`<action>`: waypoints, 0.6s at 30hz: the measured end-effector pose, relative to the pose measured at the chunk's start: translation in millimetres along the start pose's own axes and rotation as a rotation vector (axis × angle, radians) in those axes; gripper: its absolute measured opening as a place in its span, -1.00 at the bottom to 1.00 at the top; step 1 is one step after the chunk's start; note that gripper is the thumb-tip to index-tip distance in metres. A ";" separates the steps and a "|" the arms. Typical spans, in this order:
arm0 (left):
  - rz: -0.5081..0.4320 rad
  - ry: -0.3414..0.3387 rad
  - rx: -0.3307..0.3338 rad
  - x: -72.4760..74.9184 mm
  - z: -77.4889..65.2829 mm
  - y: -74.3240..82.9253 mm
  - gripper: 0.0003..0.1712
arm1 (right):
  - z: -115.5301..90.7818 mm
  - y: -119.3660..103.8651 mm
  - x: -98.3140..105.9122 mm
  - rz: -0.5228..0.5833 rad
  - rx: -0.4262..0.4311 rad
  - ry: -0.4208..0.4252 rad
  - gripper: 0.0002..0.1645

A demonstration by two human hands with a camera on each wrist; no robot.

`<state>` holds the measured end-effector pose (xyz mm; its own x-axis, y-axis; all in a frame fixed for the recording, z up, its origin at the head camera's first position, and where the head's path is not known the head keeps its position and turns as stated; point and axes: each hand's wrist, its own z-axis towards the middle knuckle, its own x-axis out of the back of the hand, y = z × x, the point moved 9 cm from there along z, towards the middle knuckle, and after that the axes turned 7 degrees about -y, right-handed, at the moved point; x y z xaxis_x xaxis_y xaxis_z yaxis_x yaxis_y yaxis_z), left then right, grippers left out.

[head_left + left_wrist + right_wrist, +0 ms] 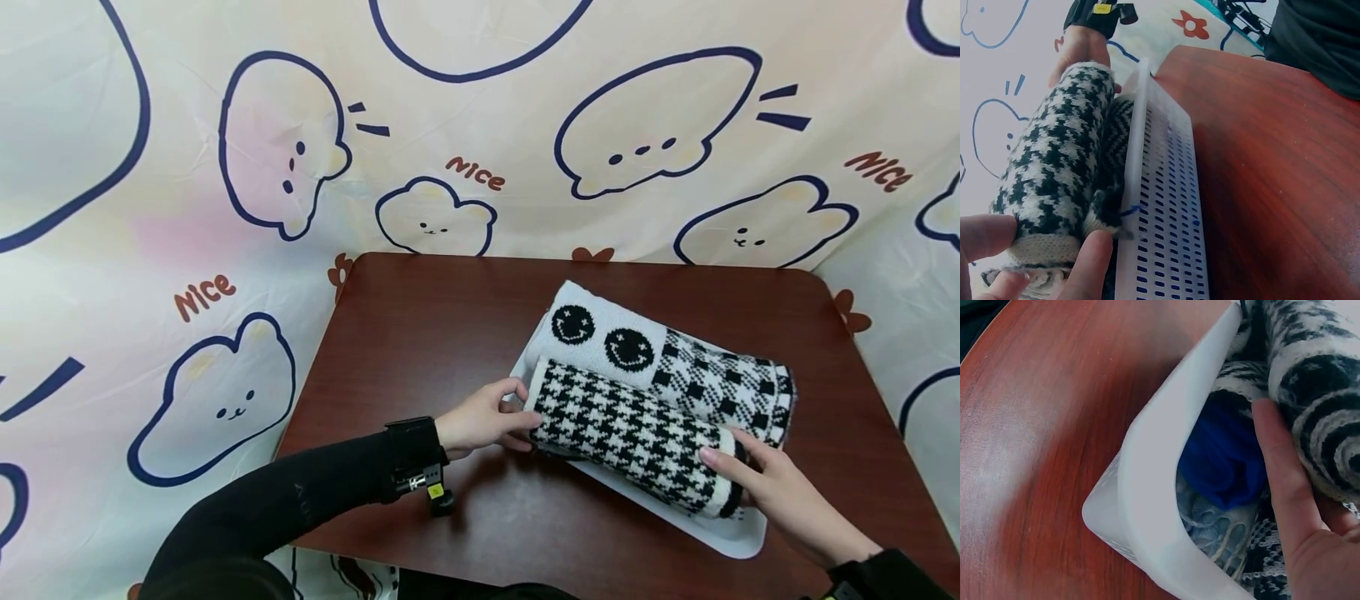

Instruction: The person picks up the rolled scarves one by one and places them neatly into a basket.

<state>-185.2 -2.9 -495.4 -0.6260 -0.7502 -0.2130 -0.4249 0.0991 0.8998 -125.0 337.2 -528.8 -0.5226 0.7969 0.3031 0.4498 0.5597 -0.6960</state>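
A thick roll of black-and-white houndstooth knit scarf lies slantwise over a white plastic basket. At its left end my left hand holds the roll, thumb on the near side. My right hand grips the other end, with thumb and fingers around the rim. In the right wrist view the roll's spiral end shows beside the right fingers. Behind it lies a second knit roll with black smiley faces and checks. Lower in the basket sit a blue cloth and fringed grey knit.
The basket's perforated side wall stands on the brown table, toward its right half. A printed curtain rises behind the table and along the left side. The table's front edge runs close to the person.
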 end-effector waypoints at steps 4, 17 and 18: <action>0.005 -0.011 0.022 -1.8 -5.9 -4.1 -0.81 | 2.1 1.5 -1.1 -0.024 0.003 -0.029 0.14; 0.039 -0.021 0.049 4.2 9.2 2.1 -0.83 | 13.0 1.5 -2.1 0.007 -0.022 -0.086 0.19; 0.038 -0.025 0.050 4.2 11.2 3.5 -0.83 | 12.6 0.4 -0.9 -0.008 -0.024 -0.074 0.20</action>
<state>-196.7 1.6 -497.3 -0.6584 -0.7286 -0.1888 -0.4319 0.1603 0.8876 -133.4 333.9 -537.5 -0.5782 0.7739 0.2585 0.4621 0.5717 -0.6779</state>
